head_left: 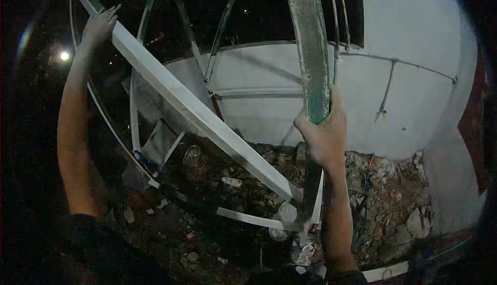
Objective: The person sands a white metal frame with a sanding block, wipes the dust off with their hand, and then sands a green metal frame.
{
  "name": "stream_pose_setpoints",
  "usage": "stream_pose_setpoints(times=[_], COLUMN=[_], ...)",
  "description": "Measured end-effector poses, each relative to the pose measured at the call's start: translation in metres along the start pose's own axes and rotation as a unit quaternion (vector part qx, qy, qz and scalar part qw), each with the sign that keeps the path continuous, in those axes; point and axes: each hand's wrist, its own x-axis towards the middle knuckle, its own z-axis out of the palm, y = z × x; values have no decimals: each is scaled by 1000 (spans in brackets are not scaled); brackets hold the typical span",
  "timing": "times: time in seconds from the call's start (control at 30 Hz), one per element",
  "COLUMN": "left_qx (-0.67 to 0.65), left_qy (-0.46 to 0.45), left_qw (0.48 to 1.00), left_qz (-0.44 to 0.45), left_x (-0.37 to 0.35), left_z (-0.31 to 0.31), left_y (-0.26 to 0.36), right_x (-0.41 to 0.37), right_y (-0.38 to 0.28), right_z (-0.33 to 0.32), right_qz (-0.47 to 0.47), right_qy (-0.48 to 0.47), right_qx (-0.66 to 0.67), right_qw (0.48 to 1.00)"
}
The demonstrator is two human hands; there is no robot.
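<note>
My right hand (326, 137) is wrapped around an upright, worn metal post (310, 36), its grey face scraped and its lower part green. At the upper left, my left hand (99, 27) grips a long white metal beam (191, 101), its fingers laid over the top edge. The beam slopes down to the right, and its lower end meets the post near the ground. A short white strip (256, 218) runs left from the foot of the post. Part of my left palm is hidden.
Behind the frame stands a white wall (259, 67) with thin pipes (396, 59) on it. Rubble (383, 207) and a plastic bottle (231, 181) lie on the ground. Thin slanted bars (191, 36) cross the dark background. A bright lamp (64, 56) shows at the left.
</note>
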Motion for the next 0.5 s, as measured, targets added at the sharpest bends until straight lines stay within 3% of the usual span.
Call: stream_pose_setpoints(times=[0.07,0.13,0.23,0.33,0.4,0.43,0.5], left_qx=[92,-132,-90,-147,-41,-234,-269], left_qy=[-38,12,-14,23,0,-25,2], left_qw=[994,990,994,984,982,963,948], left_qz=[43,41,65,98,186,129,173], left_x=[-8,6,15,12,-11,-22,-55], left_z=[-10,22,39,46,18,-2,-21], left_y=[5,-10,-4,8,37,60,98], right_x=[-1,-3,0,0,0,0,-1], right_y=[-3,-3,-5,-9,-5,-4,-3], right_z=[-2,-2,-3,-2,-2,-2,0], right_qz=[11,24,20,47,33,34,0], right_qy=[-4,-15,-21,-31,-23,-20,-4], right_qx=[12,27,44,47,47,46,33], right_qw=[1000,999,999,997,998,998,999])
